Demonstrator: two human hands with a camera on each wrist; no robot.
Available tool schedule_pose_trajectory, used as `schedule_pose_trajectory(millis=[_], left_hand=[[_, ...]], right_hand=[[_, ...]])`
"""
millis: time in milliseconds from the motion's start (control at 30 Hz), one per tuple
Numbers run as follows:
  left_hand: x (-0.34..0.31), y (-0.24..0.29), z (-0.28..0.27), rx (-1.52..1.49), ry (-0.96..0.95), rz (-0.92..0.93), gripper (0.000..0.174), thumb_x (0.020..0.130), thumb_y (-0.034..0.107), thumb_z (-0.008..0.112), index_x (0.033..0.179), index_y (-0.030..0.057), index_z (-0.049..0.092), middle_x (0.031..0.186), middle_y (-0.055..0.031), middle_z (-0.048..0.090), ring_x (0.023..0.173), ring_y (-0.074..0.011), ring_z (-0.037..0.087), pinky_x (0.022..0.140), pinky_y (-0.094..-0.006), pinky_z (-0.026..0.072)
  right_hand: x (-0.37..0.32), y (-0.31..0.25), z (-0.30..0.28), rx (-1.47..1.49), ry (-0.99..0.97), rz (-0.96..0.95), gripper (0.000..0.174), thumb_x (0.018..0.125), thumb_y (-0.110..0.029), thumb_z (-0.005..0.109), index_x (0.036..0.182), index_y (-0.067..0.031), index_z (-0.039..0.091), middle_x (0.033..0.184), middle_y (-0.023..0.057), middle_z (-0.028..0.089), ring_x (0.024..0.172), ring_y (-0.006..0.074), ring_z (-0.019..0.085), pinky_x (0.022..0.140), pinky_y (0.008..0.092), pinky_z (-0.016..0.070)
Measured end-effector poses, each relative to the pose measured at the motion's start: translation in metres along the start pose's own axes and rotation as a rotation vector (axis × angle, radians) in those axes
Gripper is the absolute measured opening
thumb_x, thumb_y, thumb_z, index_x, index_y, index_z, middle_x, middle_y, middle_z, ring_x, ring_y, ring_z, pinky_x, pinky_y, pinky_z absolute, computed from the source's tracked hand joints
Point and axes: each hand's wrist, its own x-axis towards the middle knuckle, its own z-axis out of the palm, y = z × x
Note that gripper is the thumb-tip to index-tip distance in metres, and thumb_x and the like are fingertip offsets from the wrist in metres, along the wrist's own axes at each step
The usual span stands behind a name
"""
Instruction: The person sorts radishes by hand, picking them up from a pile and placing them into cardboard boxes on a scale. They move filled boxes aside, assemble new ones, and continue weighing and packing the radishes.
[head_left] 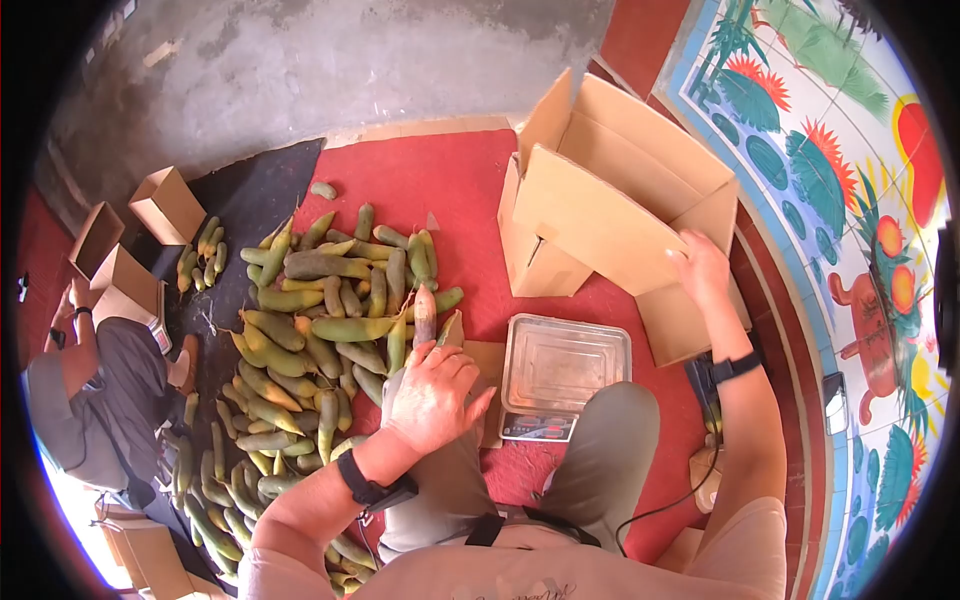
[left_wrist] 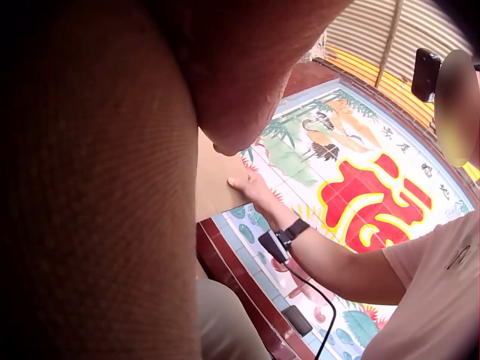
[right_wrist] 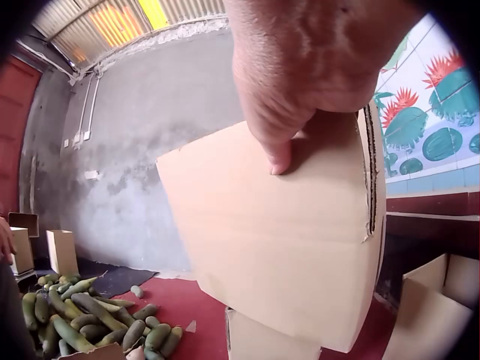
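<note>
My right hand (head_left: 703,268) grips the edge of a cardboard box (head_left: 610,215), which stands tilted with its top flaps spread. In the right wrist view the thumb (right_wrist: 279,157) lies on the outside of the brown panel. My left hand (head_left: 432,395) is above my left knee, fingers forward and thumb held out to the right. A pinkish-brown cucumber (head_left: 425,314) points away just past its fingertips, its near end hidden by the hand; I cannot tell whether the hand holds it. A digital scale (head_left: 538,428) with a clear-topped tray (head_left: 567,362) sits between my knees.
Many green and yellowish cucumbers (head_left: 300,350) are heaped on the red mat (head_left: 470,200) to the left. Another person (head_left: 90,400) sits at far left beside small cardboard boxes (head_left: 168,205). A tiled mural wall (head_left: 850,250) rises on the right.
</note>
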Motion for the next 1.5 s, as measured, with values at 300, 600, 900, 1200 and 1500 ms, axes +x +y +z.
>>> schedule_pose_trajectory(millis=[300, 600, 900, 1200, 1500], left_hand=[[-0.002, 0.003, 0.001, 0.036, 0.018, 0.004, 0.026, 0.07, 0.024, 0.068, 0.085, 0.0039, 0.06, 0.09, -0.0067, 0.06, 0.095, -0.0229, 0.054, 0.09, -0.0409, 0.0367], [0.0, 0.007, 0.003, 0.049, 0.031, 0.013, 0.024, 0.068, 0.02, 0.069, 0.083, 0.0037, 0.061, 0.088, -0.0065, 0.061, 0.093, -0.023, 0.055, 0.089, -0.0401, 0.0376], [0.0, 0.011, 0.005, 0.069, 0.011, 0.028, 0.024, 0.068, 0.02, 0.068, 0.083, 0.0036, 0.06, 0.089, -0.0071, 0.061, 0.093, -0.0238, 0.055, 0.087, -0.04, 0.0378], [0.008, 0.016, 0.008, 0.069, -0.006, 0.038, 0.023, 0.068, 0.02, 0.068, 0.083, 0.0033, 0.06, 0.089, -0.008, 0.061, 0.092, -0.0244, 0.055, 0.087, -0.0401, 0.0373], [0.012, 0.022, 0.009, 0.044, -0.024, 0.038, 0.024, 0.068, 0.021, 0.068, 0.083, 0.0035, 0.06, 0.09, -0.0077, 0.061, 0.095, -0.0246, 0.055, 0.09, -0.0409, 0.0364]], right_hand=[[-0.082, 0.065, -0.053, 0.093, 0.188, 0.215, 0.024, 0.073, -0.015, 0.063, 0.089, -0.0009, 0.055, 0.087, 0.0155, 0.057, 0.083, 0.0343, 0.056, 0.073, 0.0368, 0.0446], [-0.145, 0.098, -0.068, -0.162, 0.141, 0.351, 0.026, 0.072, -0.014, 0.065, 0.092, -0.0007, 0.056, 0.092, 0.0155, 0.059, 0.084, 0.0343, 0.057, 0.071, 0.0391, 0.0461], [-0.17, 0.111, -0.057, -0.193, 0.172, 0.359, 0.032, 0.07, -0.015, 0.067, 0.096, -0.0002, 0.056, 0.097, 0.0159, 0.06, 0.089, 0.034, 0.057, 0.075, 0.0393, 0.0461], [-0.119, 0.102, -0.053, 0.044, 0.224, 0.481, 0.022, 0.077, -0.019, 0.059, 0.091, -0.002, 0.058, 0.087, 0.0155, 0.059, 0.082, 0.0329, 0.057, 0.072, 0.0385, 0.0441], [-0.038, 0.116, 0.019, 0.539, 0.45, 0.471, 0.025, 0.079, -0.018, 0.06, 0.097, 0.0003, 0.059, 0.085, 0.0138, 0.065, 0.078, 0.0222, 0.062, 0.074, 0.0315, 0.0444]])
